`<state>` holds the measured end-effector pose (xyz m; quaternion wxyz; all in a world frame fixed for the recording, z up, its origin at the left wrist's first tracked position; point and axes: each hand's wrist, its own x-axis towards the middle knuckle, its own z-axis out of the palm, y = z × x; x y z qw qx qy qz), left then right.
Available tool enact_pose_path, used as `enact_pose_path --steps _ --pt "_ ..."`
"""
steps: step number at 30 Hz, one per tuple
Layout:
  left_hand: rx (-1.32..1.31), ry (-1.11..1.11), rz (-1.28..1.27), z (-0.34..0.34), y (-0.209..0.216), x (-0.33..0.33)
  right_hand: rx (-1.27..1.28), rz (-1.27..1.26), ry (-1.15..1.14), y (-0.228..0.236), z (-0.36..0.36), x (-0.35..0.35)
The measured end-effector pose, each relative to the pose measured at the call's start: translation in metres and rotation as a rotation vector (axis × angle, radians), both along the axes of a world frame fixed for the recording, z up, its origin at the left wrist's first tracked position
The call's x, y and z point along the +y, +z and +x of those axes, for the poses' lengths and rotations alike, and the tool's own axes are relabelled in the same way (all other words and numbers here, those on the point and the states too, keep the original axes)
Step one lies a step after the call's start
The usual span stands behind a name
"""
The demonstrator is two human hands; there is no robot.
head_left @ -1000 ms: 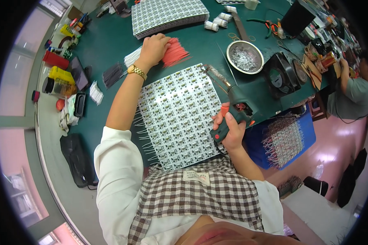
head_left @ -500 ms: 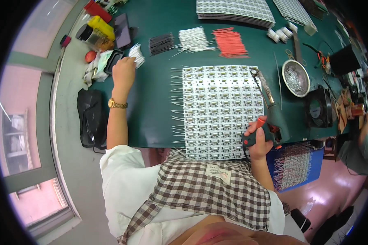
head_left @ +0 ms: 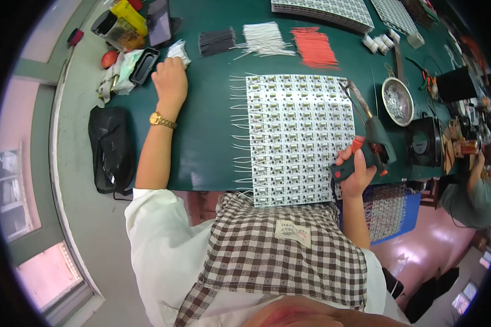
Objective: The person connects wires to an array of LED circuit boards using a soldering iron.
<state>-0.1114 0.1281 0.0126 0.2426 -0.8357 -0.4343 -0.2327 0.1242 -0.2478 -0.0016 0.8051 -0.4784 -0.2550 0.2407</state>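
Observation:
My left hand (head_left: 170, 82) is closed with its fingers curled down, just below a small bundle of white wires (head_left: 178, 53). Its fingertips are hidden, so what they pinch, if anything, cannot be made out. My right hand (head_left: 357, 173) grips a green soldering gun (head_left: 377, 140) with red parts. The gun's metal tip lies over the upper right edge of a white circuit board panel (head_left: 300, 139). Rows of small components cover this panel, and white wires (head_left: 240, 115) stick out along its left side.
Black (head_left: 216, 42), white (head_left: 264, 39) and red wires (head_left: 315, 48) lie in piles beyond the panel. An open black case (head_left: 144, 66) sits left of my left hand. Right of the panel are a metal bowl (head_left: 397, 102) and a fan (head_left: 423, 143). Stacked panels (head_left: 324, 12) stand farther back.
The whole view has shifted, moving the table's things upward. My left hand has moved slightly right, away from the black case, and its fingers curl more. My right hand keeps hold of the soldering gun.

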Motion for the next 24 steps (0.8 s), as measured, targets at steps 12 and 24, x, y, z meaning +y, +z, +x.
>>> enact_pose_path --steps 12,24 --pt "-0.509 -0.316 -0.112 -0.006 -0.001 0.005 0.097 0.062 0.068 0.020 -0.011 -0.007" --pt "-0.823 -0.672 -1.048 0.085 0.051 -0.070 -0.205 -0.187 0.252 0.073 -0.002 0.030"
